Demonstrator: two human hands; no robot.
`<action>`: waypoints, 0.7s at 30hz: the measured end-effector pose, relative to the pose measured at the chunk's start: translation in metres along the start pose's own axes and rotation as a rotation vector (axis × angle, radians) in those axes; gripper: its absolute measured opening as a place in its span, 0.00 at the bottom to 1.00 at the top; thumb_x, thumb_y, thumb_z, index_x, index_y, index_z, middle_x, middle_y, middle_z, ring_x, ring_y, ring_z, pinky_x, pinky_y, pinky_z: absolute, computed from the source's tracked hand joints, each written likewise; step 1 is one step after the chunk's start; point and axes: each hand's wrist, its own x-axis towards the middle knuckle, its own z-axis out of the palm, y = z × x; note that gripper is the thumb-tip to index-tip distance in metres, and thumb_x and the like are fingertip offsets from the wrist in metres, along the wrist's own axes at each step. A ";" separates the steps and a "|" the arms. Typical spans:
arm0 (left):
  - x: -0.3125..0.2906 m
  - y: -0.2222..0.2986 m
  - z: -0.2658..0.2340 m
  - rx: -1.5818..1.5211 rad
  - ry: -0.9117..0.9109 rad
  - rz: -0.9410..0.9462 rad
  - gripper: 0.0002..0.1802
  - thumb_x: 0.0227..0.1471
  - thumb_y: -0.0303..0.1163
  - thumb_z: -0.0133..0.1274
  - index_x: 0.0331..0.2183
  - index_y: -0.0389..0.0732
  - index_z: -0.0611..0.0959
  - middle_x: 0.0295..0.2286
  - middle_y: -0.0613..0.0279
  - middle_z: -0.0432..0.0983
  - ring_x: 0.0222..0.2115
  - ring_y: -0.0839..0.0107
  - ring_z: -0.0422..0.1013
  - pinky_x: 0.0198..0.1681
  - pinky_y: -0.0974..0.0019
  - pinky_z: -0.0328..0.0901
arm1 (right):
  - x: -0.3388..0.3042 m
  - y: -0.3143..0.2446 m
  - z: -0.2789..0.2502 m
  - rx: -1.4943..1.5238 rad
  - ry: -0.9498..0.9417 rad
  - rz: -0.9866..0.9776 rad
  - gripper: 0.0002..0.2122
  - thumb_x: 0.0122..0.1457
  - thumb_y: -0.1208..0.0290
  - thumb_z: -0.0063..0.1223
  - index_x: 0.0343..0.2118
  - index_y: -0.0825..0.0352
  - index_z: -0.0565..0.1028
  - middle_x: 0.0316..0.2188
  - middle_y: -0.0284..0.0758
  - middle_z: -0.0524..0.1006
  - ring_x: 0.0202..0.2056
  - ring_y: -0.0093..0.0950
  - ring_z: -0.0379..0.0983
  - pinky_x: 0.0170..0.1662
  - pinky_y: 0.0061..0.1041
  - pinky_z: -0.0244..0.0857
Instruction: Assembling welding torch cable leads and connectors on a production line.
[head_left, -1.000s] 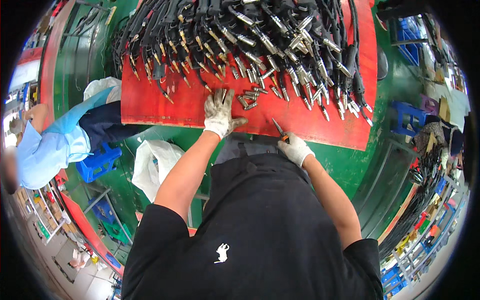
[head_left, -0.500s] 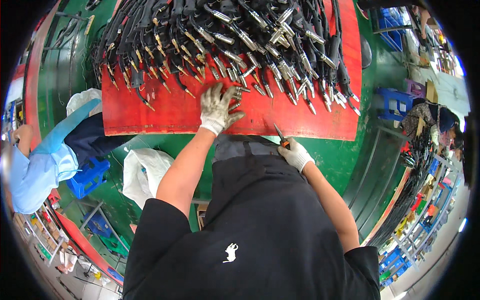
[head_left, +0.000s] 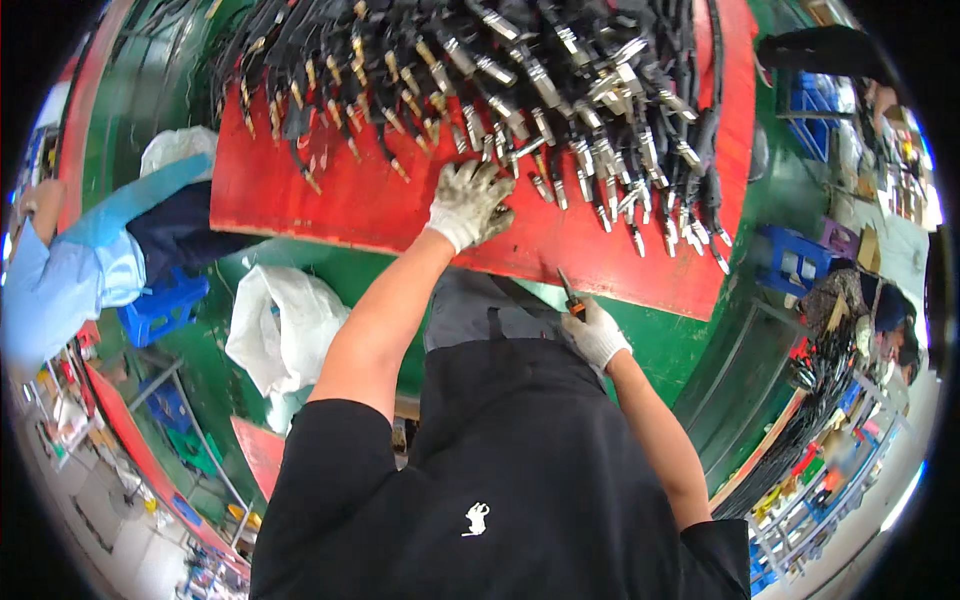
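Observation:
My left hand [head_left: 470, 203], in a dirty white work glove, lies on the red tabletop [head_left: 330, 212] near its front edge. Its fingers curl down and cover whatever is under them. Just beyond its fingertips begin the metal ends of many black-cabled welding torches [head_left: 545, 85]. Short silvery nozzles [head_left: 541, 187] lie to the right of that hand. Low in front of the table edge, my right hand [head_left: 597, 335], in a cleaner white glove, is closed round a slim pointed tool [head_left: 574, 296] with a dark and orange handle. The tool's tip points up toward the table.
At the left sits a person in light blue [head_left: 75, 280], by a blue stool [head_left: 165, 305]. A white sack [head_left: 285, 325] stands on the green floor left of me. On the right are a blue stool [head_left: 795, 258] and another person beside a heap of black cables [head_left: 775, 440].
My view has turned slightly. My left hand's spread fingers have drawn in over the spot where small loose metal pieces lay. My right hand still holds the pointed tool low by the edge.

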 end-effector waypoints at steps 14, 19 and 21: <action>0.005 -0.019 -0.001 0.000 -0.199 0.214 0.14 0.53 0.48 0.52 0.30 0.49 0.83 0.30 0.59 0.79 0.32 0.57 0.77 0.34 0.51 0.73 | 0.023 0.009 0.009 0.284 -0.027 -0.020 0.15 0.63 0.70 0.54 0.49 0.71 0.69 0.27 0.30 0.70 0.24 0.20 0.66 0.26 0.24 0.62; 0.004 -0.021 0.010 -0.048 -0.073 0.164 0.13 0.52 0.48 0.52 0.32 0.50 0.80 0.29 0.63 0.77 0.31 0.60 0.76 0.31 0.54 0.72 | 0.012 -0.008 0.014 0.371 -0.029 0.030 0.13 0.63 0.71 0.53 0.47 0.70 0.70 0.27 0.30 0.71 0.24 0.20 0.68 0.27 0.23 0.65; 0.007 -0.022 0.011 -0.067 -0.059 0.150 0.13 0.53 0.47 0.52 0.32 0.49 0.80 0.30 0.63 0.77 0.32 0.60 0.76 0.32 0.53 0.72 | 0.013 -0.013 0.019 0.397 -0.019 0.057 0.14 0.62 0.70 0.55 0.47 0.70 0.71 0.27 0.32 0.73 0.24 0.20 0.69 0.27 0.23 0.65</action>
